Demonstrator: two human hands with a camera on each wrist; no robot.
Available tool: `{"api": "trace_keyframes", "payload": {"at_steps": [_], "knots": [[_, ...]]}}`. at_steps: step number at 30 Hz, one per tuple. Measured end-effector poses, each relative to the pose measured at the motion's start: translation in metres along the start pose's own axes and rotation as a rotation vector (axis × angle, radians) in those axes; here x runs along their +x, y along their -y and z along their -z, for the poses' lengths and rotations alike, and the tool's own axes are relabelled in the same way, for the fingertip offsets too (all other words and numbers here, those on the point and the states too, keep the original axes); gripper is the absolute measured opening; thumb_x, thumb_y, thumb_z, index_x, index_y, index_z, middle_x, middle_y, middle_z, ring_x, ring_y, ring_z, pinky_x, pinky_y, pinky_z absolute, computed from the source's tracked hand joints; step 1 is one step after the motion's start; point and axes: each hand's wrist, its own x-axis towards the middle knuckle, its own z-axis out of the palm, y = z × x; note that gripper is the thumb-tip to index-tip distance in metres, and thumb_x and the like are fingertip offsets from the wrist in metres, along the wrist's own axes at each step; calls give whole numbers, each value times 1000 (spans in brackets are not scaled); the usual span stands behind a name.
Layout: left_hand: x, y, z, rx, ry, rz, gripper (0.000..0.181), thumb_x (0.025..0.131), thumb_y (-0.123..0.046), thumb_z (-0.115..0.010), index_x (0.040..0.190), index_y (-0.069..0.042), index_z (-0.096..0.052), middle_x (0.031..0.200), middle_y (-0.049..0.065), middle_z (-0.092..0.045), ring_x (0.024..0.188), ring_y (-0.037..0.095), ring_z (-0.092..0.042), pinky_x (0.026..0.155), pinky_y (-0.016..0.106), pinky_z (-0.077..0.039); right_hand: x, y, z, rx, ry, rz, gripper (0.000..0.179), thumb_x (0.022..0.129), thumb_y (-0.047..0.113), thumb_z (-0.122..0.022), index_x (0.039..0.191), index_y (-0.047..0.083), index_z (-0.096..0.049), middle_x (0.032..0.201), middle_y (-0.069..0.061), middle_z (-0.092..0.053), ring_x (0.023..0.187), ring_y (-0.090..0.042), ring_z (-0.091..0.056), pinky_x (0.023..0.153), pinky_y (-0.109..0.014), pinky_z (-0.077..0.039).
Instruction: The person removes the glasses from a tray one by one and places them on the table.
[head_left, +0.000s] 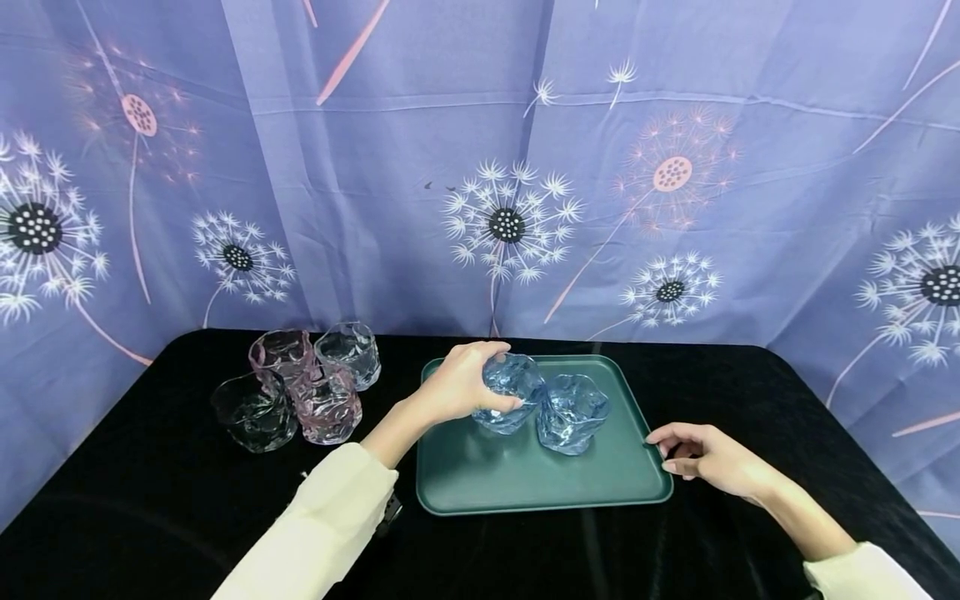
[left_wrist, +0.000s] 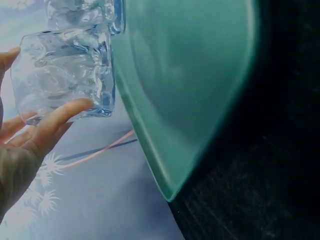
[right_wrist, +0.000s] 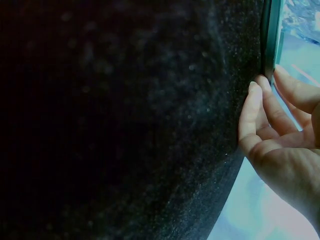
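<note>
My left hand grips a wavy blue glass, its thumb and fingers spread around the sides. In the left wrist view the held glass has its base close over the green tray. Directly to its right, a second blue glass stands upright on the tray; the two glasses overlap in the head view. At the tray's right rim, my right hand pinches the edge with its fingertips, which the right wrist view shows on the rim.
On the left of the black-covered table stand two pink glasses, one behind and one in front, and two clear glasses, one at the back and one at the left. A patterned blue cloth hangs behind.
</note>
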Motion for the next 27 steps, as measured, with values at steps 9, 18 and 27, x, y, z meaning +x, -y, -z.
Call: {"api": "trace_keyframes", "payload": {"at_steps": [9, 18, 27], "knots": [[-20, 0, 9, 43, -19, -43, 72, 68, -32, -78, 125, 1, -51, 113, 10, -59, 108, 25, -51, 91, 39, -41, 0, -1, 0, 5, 3, 5, 32, 84, 0, -60, 114, -10, -52, 92, -19, -54, 67, -11, -51, 55, -28, -46], [-39, 7, 22, 64, -37, -40, 70, 68, -30, -78, 124, 4, -52, 114, 13, -58, 105, 25, -53, 89, 39, -43, 1, 0, 0, 16, 3, -7, 32, 84, -2, -59, 115, -11, -52, 92, -18, -54, 67, -12, -50, 54, -28, -45], [-64, 18, 34, 90, -95, -57, 64, 67, -29, -78, 119, 2, -56, 109, 12, -60, 98, 24, -56, 83, 40, -46, 1, 1, 0, 22, 7, 0, 32, 85, -3, -58, 115, -11, -51, 93, -18, -54, 67, -12, -50, 54, -28, -45]]}}
